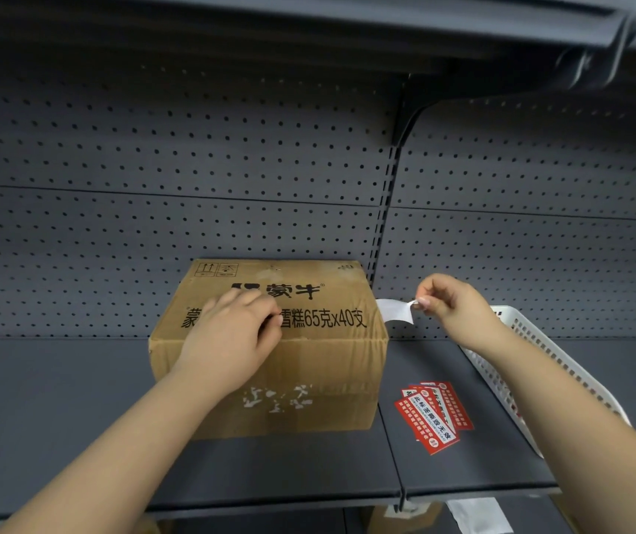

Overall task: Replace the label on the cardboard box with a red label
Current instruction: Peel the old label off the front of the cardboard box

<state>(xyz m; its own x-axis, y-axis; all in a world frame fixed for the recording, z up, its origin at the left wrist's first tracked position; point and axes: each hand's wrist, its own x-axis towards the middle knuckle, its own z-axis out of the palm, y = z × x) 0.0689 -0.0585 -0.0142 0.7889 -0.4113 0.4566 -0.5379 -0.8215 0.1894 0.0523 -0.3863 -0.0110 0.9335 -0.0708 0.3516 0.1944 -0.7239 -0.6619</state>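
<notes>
A brown cardboard box (320, 364) with black printed characters stands on the grey shelf (77, 418). White scraps of torn label (278, 398) cling to its front face. My left hand (231, 337) rests on the box's top, fingers curled, pressing it down. My right hand (451, 306) is raised to the right of the box and pinches a curled white label (395, 311) by its edge; the label hangs free in the air. A small stack of red labels (434, 416) with white text lies on the shelf right of the box.
A white perforated plastic basket (532, 352) stands at the right, partly behind my right forearm. A grey pegboard wall (193, 167) backs the shelf, with an upright post (380, 240) behind the box. Another shelf hangs overhead. Boxes show on the level below.
</notes>
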